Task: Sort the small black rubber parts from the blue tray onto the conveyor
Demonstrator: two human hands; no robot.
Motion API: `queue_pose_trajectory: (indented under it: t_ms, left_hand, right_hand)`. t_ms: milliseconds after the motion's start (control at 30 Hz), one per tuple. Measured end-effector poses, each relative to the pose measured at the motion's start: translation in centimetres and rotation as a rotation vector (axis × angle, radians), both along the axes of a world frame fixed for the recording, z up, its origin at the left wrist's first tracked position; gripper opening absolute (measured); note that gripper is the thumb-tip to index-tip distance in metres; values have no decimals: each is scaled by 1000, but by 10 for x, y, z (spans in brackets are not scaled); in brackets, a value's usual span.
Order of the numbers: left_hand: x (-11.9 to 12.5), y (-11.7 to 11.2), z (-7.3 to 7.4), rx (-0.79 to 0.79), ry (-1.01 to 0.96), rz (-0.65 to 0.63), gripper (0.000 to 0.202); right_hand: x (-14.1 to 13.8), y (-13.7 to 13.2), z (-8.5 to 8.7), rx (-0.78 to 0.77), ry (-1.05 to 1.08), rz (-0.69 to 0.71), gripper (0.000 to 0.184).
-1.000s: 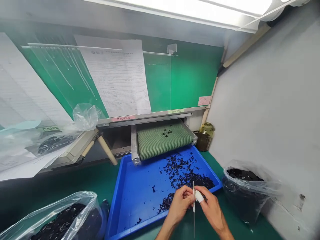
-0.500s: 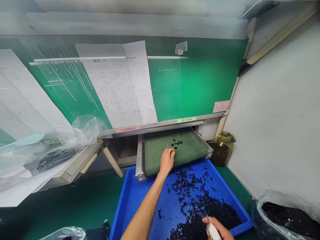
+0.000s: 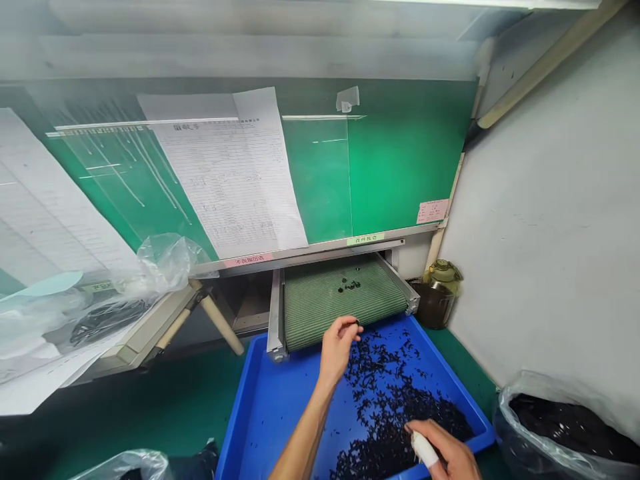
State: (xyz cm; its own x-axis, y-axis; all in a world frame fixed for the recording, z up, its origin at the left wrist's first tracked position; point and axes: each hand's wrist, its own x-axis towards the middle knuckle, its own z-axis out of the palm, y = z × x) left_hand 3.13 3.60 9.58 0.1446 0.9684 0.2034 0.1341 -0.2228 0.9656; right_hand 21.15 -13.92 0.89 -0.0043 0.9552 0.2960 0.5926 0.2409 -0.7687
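My left hand [image 3: 336, 353] is over the far edge of the blue tray [image 3: 250, 393], just in front of the green ribbed conveyor belt [image 3: 320, 307]. Its thumb and forefinger pinch a small round black part [image 3: 357, 323]. Several similar black parts [image 3: 350, 285] lie in a loose group on the belt. My right hand [image 3: 447, 450] is low over the tray's near right, above a heap of small black pieces [image 3: 400, 427]. A white wrap seems to cover its thumb. Its fingers are pressed together, and what they hold is hidden.
An open clear bag [image 3: 565, 427] of dark pieces stands right of the tray. A brown-green jug [image 3: 443, 293] is beside the conveyor, near the wall. Another plastic bag [image 3: 130, 463] is at the lower left. Papers hang on the green board [image 3: 400, 153] above.
My left hand has drawn back from the belt toward the tray, with a small black part in its fingertips. My right hand has shifted slightly. The camera view has turned a little.
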Motion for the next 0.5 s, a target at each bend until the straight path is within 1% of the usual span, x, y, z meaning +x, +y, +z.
queue_pose_trajectory:
  t_ms: [67,100,167,233,333,400,500]
  left_hand:
    - [-3,-37,1,-114,-258,-67,27]
    - [-5,-54,2,-161,-337,-96,29]
    - [-11,-82,5,-225,-366,-139,27]
    - [-16,-103,8,-272,-328,-174,25]
    - [-24,-124,10,-301,-297,-167,26]
    - [-27,-133,11,-327,-327,-175,28]
    - [-32,-143,13,-371,-397,-235,29]
  right_hand:
    - [-4,-2,20,101,-102,-76,30]
    - [-7,-4,31,143,-142,-99,30]
    - [-14,-9,53,199,-204,-121,31]
    - [-19,-13,73,214,-261,-115,30]
    - [-24,-19,92,237,-336,-89,30]
    - [-27,-23,99,245,-377,-74,30]
    - [-32,-27,105,250,-417,-58,30]
